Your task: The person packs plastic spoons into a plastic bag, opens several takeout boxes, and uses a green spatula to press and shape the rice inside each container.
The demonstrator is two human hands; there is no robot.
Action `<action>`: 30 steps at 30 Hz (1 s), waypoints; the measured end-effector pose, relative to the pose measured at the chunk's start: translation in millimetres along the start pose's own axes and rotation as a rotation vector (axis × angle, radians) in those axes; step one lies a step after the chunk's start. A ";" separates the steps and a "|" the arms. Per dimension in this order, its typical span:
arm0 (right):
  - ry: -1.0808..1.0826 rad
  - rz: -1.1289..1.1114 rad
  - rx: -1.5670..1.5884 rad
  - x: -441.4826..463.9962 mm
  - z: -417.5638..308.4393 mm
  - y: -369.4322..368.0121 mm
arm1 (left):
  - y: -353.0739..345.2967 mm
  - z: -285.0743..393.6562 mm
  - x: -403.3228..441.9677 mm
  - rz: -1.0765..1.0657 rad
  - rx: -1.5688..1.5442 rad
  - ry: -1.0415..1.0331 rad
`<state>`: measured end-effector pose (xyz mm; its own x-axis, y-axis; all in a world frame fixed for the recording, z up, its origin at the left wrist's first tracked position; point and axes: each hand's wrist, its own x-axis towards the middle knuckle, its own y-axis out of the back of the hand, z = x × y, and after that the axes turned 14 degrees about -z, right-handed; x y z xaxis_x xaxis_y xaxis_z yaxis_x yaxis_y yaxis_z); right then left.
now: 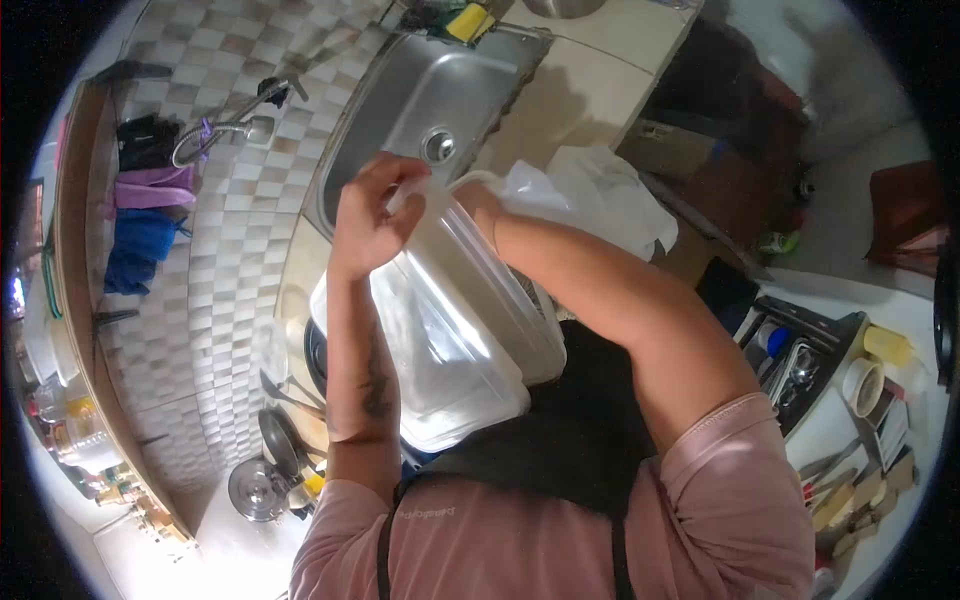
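A large clear plastic container (455, 335) is tilted in front of my body, near the dark apron. A second clear wall or nested box shows along its right side; I cannot tell whether these are one piece or two. My left hand (375, 215) is closed at the container's upper end, thumb and curled fingers at its edge. Against the same end, on the right, is my right hand (478, 203), partly behind the clear rim, its fingers hidden. A white plastic bag (610, 200) lies just beyond my right forearm.
Ahead is a steel sink (400, 115) with a flexible faucet (260, 130) on the tiled wall. A yellow sponge (470, 22) and a metal pot (563, 5) are at the far end. Pans (280, 440) stand at lower left; a utensil tray (800, 350) is at right.
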<state>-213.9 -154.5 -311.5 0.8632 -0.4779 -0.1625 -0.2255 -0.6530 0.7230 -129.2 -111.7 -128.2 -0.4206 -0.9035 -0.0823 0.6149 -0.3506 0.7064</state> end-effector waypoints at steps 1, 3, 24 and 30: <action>0.008 0.009 0.014 1.6 0.7 -1.8 | -1.3 1.5 0.9 -0.002 0.023 -0.001; 0.027 0.032 0.048 3.4 1.2 -3.8 | -1.9 0.8 1.3 -0.006 0.037 -0.005; -0.312 0.430 1.276 -175.7 29.2 6.4 | 38.2 -53.7 -46.1 0.308 0.039 0.040; -0.411 0.418 1.077 -151.1 11.5 -4.9 | -15.7 -114.9 -83.4 0.338 0.178 0.128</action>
<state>-348.5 -85.8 -298.1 0.4722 -0.7894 -0.3922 -0.8773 -0.4641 -0.1220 -27.1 -59.2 -213.2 -0.1207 -0.9879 0.0969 0.5747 0.0100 0.8183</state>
